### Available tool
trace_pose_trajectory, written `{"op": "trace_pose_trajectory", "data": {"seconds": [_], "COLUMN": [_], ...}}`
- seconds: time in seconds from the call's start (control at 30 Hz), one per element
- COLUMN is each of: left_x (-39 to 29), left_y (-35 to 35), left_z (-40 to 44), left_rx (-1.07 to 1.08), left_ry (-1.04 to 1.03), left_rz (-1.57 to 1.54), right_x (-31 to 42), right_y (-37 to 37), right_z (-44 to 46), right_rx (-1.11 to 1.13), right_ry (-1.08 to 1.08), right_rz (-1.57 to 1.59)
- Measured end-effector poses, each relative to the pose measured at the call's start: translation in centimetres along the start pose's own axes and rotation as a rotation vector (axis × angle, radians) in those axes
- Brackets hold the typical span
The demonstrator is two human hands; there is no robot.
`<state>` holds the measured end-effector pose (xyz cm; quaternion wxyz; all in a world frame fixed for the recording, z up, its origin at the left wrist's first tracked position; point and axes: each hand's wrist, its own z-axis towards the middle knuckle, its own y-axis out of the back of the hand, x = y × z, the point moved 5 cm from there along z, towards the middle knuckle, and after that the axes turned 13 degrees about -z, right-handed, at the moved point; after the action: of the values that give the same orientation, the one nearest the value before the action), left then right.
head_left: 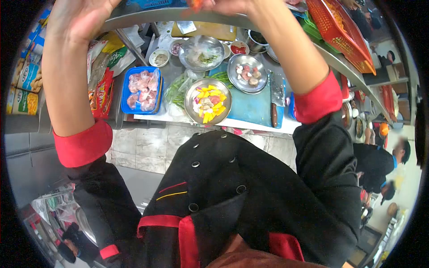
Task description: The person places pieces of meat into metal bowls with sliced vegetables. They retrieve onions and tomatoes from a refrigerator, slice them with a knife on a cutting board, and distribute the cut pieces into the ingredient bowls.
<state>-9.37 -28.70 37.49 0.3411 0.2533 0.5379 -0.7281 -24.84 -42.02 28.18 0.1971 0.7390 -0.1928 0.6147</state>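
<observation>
Both my arms reach up over the metal shelf edge at the top of the view. My left hand (85, 20) is at the upper left, its palm showing and its fingers cut off by the frame. At the top middle, my right hand (230, 6) has its fingers closed on a small orange-red piece (195, 4), blurred and of unclear kind. Below on the counter, a steel plate (190, 111) holds yellow pieces and pale chunks. Behind it stands a steel bowl (185, 62) with a plastic bag and greens.
A blue tray (123, 103) holds bagged pink meat. A steel plate (232, 71) and a cleaver (277, 96) lie on a blue cutting board (250, 109). An orange basket (333, 38) sits on the shelf (147, 13). Packets stand at left; several people are at right.
</observation>
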Motion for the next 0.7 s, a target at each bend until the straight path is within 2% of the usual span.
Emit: {"op": "trace_pose_trajectory", "data": {"seconds": [0.1, 0.17, 0.2, 0.23, 0.27, 0.3, 0.33, 0.37, 0.43, 0.5, 0.57, 0.6, 0.7], "left_x": [1.3, 2.3, 2.5, 2.8, 3.4, 4.3, 5.0, 5.8, 6.9, 7.3, 7.8, 8.4, 9.6], "left_y": [1.4, 3.5, 2.9, 4.9, 8.2, 10.6, 11.5, 11.5, 10.8, 9.7, 9.1, 8.9, 8.4], "left_z": [0.0, 0.8, 1.1, 1.7, 3.1, 4.2, 4.7, 4.5, 4.1, 3.7, 3.5, 3.4, 2.9], "left_rx": [-0.037, -0.059, -0.403, -0.399, -0.264, -0.127, -0.071, -0.101, -0.169, -0.154, -0.141, -0.155, -0.164], "left_ry": [-0.033, 0.011, 0.103, 0.113, 0.173, 0.232, 0.247, 0.236, 0.173, 0.171, 0.168, 0.188, 0.212], "left_rz": [0.052, 0.014, 0.018, 0.016, -0.043, -0.103, -0.104, -0.055, -0.064, -0.071, -0.075, -0.106, -0.143], "right_x": [-7.5, -14.2, -20.0, -25.2, -27.5, -29.4, -31.3, -33.1, -36.2, -40.3, -41.4, -41.7, -37.1], "right_y": [-3.4, -2.5, -0.4, 1.9, 3.0, 4.3, 5.6, 6.5, 8.8, 10.3, 11.3, 12.1, 11.1], "right_z": [-8.1, -11.6, -12.6, -13.2, -13.5, -14.2, -15.0, -14.9, -14.7, -14.4, -14.1, -14.2, -14.9], "right_rx": [-0.093, -0.145, -0.267, -0.389, -0.399, -0.525, -0.651, -0.661, -0.758, -0.744, -0.682, -0.722, -0.639], "right_ry": [-0.094, -0.253, -0.296, -0.339, -0.341, -0.412, -0.483, -0.484, -0.426, -0.456, -0.521, -0.585, -0.618], "right_rz": [0.067, 0.208, 0.297, 0.389, 0.396, 0.344, 0.289, 0.292, -0.110, -0.135, -0.942, -1.129, -1.294]}}
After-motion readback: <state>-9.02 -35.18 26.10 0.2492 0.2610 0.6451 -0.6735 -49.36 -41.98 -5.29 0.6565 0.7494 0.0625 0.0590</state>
